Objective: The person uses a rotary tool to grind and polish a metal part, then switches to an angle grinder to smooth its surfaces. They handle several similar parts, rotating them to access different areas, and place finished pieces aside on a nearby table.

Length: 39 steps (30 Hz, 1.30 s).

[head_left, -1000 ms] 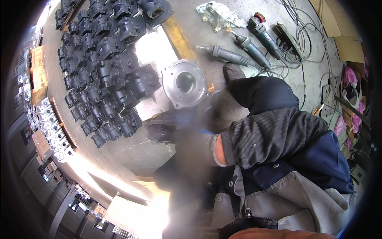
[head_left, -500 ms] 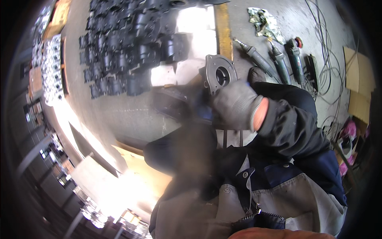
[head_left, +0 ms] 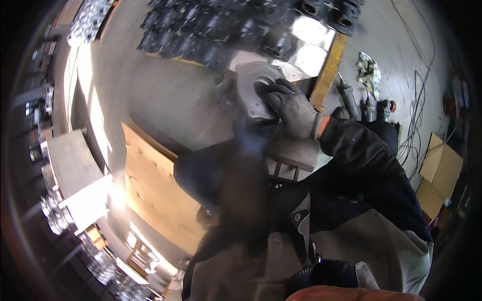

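Observation:
My right hand (head_left: 296,113), in a grey glove, grips a grey metal housing (head_left: 248,90) with a rounded flange and bolt holes. Its fingers hook over the rim of the central opening. The housing is tilted and partly blurred in front of my knees. My left forearm (head_left: 246,185) reaches up toward the housing's lower side as a dark smear. The fingers of my left hand are lost in blur, so their grip does not show.
Rows of dark castings (head_left: 201,30) stand on a pallet with a yellow wooden edge (head_left: 329,70). Hand grinders (head_left: 349,98), a crumpled rag (head_left: 369,72) and loose cables (head_left: 414,120) lie on the floor at right. A cardboard sheet (head_left: 155,185) is at left, an opened carton (head_left: 439,170) at right.
The housing has moved left and turned, with my right hand following and its fingers now over the opening. My view has swung, so the pallet and tools appear farther right.

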{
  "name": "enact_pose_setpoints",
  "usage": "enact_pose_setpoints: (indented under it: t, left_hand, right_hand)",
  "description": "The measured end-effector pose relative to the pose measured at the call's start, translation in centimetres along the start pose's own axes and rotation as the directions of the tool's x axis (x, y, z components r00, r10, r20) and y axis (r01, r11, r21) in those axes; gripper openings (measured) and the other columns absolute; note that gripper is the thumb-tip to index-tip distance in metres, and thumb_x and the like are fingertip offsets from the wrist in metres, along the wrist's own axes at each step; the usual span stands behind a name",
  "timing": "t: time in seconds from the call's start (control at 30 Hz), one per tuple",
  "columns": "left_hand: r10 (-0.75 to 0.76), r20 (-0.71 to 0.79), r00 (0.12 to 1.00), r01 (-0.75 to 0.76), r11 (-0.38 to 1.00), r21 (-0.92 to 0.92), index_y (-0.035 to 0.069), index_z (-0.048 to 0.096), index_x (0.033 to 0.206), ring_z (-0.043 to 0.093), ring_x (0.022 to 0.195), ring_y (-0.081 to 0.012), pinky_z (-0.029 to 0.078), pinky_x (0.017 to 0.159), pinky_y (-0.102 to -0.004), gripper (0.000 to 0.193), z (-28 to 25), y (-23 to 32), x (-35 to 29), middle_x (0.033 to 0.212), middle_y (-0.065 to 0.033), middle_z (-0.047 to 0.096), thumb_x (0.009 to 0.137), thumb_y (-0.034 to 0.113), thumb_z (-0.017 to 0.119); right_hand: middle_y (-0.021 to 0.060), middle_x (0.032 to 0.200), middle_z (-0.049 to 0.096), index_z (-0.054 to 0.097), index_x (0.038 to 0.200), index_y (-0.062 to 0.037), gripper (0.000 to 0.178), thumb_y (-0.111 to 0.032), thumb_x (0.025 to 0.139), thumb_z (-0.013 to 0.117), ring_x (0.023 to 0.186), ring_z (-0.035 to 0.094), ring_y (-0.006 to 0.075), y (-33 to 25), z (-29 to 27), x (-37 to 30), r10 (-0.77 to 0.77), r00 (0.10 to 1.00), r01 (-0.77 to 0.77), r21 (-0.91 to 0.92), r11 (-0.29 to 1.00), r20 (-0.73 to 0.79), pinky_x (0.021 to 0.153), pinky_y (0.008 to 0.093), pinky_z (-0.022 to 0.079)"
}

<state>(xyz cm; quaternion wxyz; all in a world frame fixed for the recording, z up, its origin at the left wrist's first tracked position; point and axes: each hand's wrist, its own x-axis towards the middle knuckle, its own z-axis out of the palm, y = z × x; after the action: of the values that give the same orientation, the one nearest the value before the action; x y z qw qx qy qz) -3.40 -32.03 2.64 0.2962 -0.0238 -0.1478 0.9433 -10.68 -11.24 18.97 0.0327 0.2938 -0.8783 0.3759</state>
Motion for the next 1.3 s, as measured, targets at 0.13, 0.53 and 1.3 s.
enact_pose_setpoints:
  t: [0.13, 0.53, 1.3]
  left_hand:
    - [0.233, -0.227, 0.946, -0.218, 0.972, 0.087, -0.003, 0.052, 0.151, 0.068, 0.123, -0.0414, 0.052, 0.109, -0.0611, 0.068, 1.4, -0.2, -0.8, 0.141, -0.0259, 0.065, 0.105, 0.048, 0.060]
    - [0.869, 0.177, 0.461, -0.167, -0.111, 0.980, 0.009, 0.042, 0.162, 0.053, 0.142, -0.0374, 0.041, 0.119, -0.0541, 0.061, 19.8, 9.2, -5.8, 0.156, -0.0187, 0.052, 0.109, 0.034, 0.057]
    - [0.750, 0.332, 0.572, -0.093, -0.343, 0.935, -0.007, 0.050, 0.152, 0.064, 0.130, -0.0261, 0.047, 0.118, -0.0373, 0.048, 21.6, 8.9, -1.8, 0.145, -0.0222, 0.062, 0.110, 0.015, 0.053]
  right_hand:
    - [0.0237, 0.141, 0.061, 0.059, 0.144, 0.0040, 0.071, -0.025, 0.083, 0.079, 0.134, 0.054, 0.0443, 1.1, 2.9, 1.9, -0.085, 0.987, 0.084, 0.010, 0.996, 0.137, 0.118, 0.0524, 0.040]
    - [0.0202, 0.132, 0.067, 0.061, 0.135, -0.0036, 0.067, -0.046, 0.087, 0.080, 0.134, 0.058, 0.0390, 5.1, 15.0, 5.0, -0.083, 0.932, 0.170, -0.223, 0.960, 0.353, 0.116, 0.0535, 0.043]
    - [0.0119, 0.118, 0.066, 0.067, 0.122, -0.0116, 0.039, -0.031, 0.088, 0.069, 0.122, 0.059, 0.0329, 7.7, 24.6, 5.6, -0.187, 0.956, 0.242, -0.247, 0.938, 0.226, 0.106, 0.0510, 0.046]
